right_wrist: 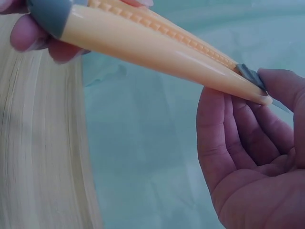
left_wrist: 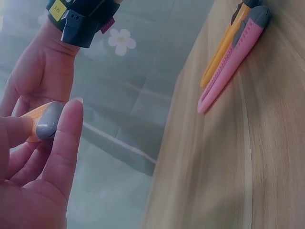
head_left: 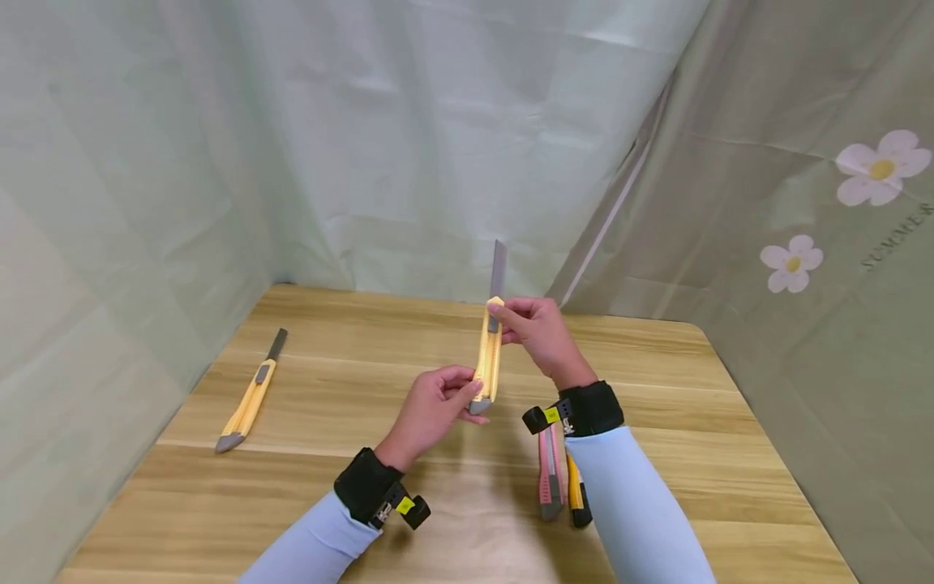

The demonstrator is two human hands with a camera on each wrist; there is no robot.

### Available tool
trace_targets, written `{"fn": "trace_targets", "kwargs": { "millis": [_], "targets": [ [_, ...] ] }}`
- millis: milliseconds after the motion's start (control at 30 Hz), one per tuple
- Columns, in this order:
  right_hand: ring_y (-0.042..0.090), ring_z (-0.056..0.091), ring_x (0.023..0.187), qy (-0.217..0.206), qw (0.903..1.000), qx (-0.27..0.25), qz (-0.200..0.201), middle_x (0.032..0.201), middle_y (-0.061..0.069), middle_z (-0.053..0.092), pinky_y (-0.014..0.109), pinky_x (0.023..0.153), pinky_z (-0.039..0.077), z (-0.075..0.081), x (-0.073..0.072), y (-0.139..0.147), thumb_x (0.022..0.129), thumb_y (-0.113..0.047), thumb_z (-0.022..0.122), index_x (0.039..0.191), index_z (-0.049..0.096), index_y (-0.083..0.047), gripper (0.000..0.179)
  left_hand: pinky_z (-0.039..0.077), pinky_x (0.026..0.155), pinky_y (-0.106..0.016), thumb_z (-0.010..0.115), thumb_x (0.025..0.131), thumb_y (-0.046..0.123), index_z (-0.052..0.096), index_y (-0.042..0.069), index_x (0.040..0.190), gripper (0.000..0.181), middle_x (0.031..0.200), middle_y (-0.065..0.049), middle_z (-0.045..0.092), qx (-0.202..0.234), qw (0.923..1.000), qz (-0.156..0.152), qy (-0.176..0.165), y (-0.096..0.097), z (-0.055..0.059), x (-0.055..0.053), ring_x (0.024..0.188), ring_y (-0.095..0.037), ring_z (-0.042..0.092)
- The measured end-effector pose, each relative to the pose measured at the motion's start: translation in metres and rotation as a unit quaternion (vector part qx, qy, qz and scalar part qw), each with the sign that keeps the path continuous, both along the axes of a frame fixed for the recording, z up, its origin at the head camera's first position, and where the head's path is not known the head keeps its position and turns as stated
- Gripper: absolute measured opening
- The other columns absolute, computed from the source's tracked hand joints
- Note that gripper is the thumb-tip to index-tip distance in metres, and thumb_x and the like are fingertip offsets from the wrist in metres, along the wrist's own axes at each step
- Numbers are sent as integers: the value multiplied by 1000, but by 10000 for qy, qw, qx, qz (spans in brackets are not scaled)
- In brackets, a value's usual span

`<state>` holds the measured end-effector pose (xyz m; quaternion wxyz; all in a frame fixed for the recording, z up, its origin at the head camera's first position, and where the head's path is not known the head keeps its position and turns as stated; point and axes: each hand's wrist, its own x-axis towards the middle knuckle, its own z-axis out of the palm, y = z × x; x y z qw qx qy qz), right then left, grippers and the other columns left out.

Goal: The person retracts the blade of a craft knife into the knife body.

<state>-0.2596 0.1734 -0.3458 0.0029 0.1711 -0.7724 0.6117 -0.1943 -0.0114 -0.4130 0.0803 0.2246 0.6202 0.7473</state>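
Note:
Both hands hold one light-orange utility knife (head_left: 486, 357) upright above the table, its long grey blade (head_left: 499, 268) extended upward. My left hand (head_left: 434, 405) pinches the lower end near the grey end cap (left_wrist: 49, 121), thumb on the front. Higher up, my right hand (head_left: 540, 334) grips the blade end, with the thumb at the grey slider (right_wrist: 250, 76) and the fingers behind the body. The right wrist view shows the toothed track along the knife's body. A second light-orange utility knife (head_left: 250, 405) lies at the table's left side, blade out.
On the wooden table (head_left: 328, 503), a pink utility knife (head_left: 550, 474) and a yellow-and-black one (head_left: 577, 495) lie side by side beneath the right forearm, partly hidden by it. Pale curtains (head_left: 409, 146) hang behind and at both sides.

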Motion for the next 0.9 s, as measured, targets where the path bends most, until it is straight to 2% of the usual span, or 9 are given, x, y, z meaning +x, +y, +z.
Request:
{"fn": "trace_targets", "kwargs": {
  "millis": [133, 300, 533, 700, 900],
  "targets": [
    [30, 62, 76, 22, 9997, -227, 33, 94, 17, 63, 39, 73, 56, -8, -7, 4, 93, -21, 63, 102, 67, 3, 26, 56, 64, -50, 54, 95, 0, 57, -11, 110, 19, 96, -25, 61, -6, 10000, -26, 49, 1, 2, 0, 79, -37, 63],
    [30, 63, 76, 24, 9991, -425, -19, 93, 16, 64, 37, 72, 57, -10, -8, 3, 91, -23, 65, 101, 69, -1, 24, 56, 62, -50, 55, 95, 0, 58, -10, 109, 18, 95, -23, 62, -46, 9998, 31, 178, 0, 2, -1, 76, -33, 64],
    [29, 63, 77, 87, 9994, -343, -66, 93, 13, 65, 36, 72, 57, -9, -6, 2, 90, -24, 66, 104, 66, 4, 31, 56, 61, -50, 55, 95, -1, 58, -12, 108, 18, 95, -23, 63, 87, 9997, 29, 207, 1, 1, -2, 76, -33, 64],
    [28, 62, 83, 51, 9992, -398, -58, 96, 12, 65, 36, 75, 56, -13, -5, 4, 89, -22, 68, 104, 67, 1, 28, 56, 61, -50, 55, 94, -2, 59, -12, 108, 17, 93, -22, 63, 71, 9998, 83, 191, 2, 1, -2, 74, -33, 64],
    [28, 62, 85, -2, 9989, -464, -64, 98, 13, 64, 36, 75, 56, -19, -6, 9, 89, -20, 68, 105, 68, -3, 23, 56, 60, -49, 56, 94, 0, 60, -10, 106, 17, 93, -21, 63, 143, 9998, 63, 145, 6, -13, -9, 76, -37, 63]
  ]
}}
